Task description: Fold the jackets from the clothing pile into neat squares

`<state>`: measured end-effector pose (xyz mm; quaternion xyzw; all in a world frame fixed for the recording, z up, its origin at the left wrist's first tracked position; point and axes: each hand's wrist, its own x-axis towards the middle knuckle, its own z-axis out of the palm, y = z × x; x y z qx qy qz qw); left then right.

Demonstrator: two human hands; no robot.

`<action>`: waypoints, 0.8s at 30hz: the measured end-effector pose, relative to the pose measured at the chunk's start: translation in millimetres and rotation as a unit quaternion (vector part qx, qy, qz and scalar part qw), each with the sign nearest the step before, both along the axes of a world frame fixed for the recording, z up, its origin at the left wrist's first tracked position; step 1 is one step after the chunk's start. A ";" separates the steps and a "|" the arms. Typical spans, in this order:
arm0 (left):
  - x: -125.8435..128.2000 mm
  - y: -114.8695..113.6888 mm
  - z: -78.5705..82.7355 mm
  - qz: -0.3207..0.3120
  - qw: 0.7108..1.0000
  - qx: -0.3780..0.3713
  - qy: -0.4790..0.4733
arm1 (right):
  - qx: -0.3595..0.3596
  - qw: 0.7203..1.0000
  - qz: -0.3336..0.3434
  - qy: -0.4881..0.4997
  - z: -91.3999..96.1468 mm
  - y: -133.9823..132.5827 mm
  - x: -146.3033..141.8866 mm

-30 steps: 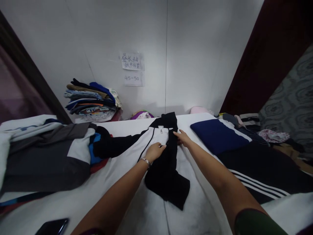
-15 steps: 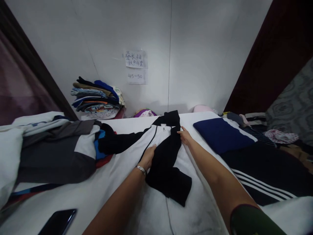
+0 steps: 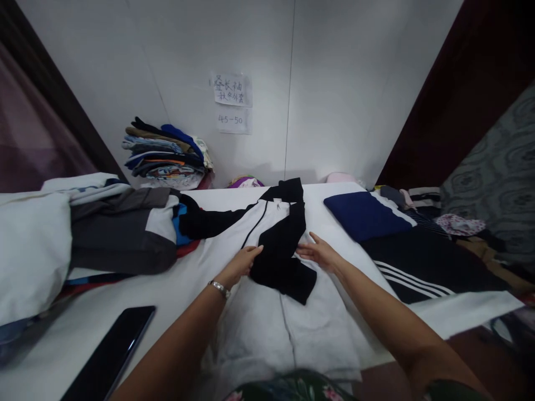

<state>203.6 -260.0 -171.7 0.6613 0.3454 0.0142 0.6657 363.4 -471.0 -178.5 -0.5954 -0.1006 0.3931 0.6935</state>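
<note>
A white jacket [image 3: 267,328] with black sleeves lies spread on the white-covered table, its collar end toward the wall. One black sleeve [image 3: 280,245] is folded across the front, its cuff end pointing toward me at the right; the other black sleeve [image 3: 217,221] stretches out to the left. My left hand [image 3: 242,264], with a metal band at the wrist, pinches the near-left edge of the folded sleeve. Beside that sleeve's right edge is my right hand [image 3: 321,253], its fingers stretched out and apart, holding nothing.
A phone [image 3: 112,351] lies at front left. Grey-and-white clothes [image 3: 121,236] are heaped at left, with a folded stack [image 3: 167,153] behind. On the right are a folded navy garment [image 3: 363,214] and black striped clothing [image 3: 418,262]. Handwritten papers [image 3: 233,103] hang on the wall.
My right hand has let go of the sleeve near the shoulder and come toward me along its right edge, fingers opening. My left hand stays on the sleeve. The view has tilted down.
</note>
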 end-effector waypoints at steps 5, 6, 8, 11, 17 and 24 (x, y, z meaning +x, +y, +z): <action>-3.7 -14.1 3.1 0.017 0.991 -0.129 0.002 | -0.101 0.954 0.119 -0.257 -7.4 -37.4 -46.7; -2.5 -17.6 4.5 0.034 0.987 -0.155 -0.008 | -0.123 0.930 0.135 -0.320 -10.6 -41.7 -53.0; 0.8 -24.2 8.4 0.053 0.979 -0.191 -0.041 | -0.166 0.877 0.133 -0.431 -16.7 -45.8 -61.5; 4.8 -32.4 15.5 0.031 0.972 -0.210 -0.099 | -0.214 0.827 0.108 -0.508 -20.6 -43.2 -64.5; 0.4 -38.2 24.4 -0.001 0.965 -0.181 -0.190 | -0.104 0.924 0.073 -0.360 -0.7 -44.8 -78.7; -20.8 -46.9 0.2 0.020 0.997 -0.069 -0.042 | -0.096 0.969 0.135 -0.182 9.0 -85.5 -133.4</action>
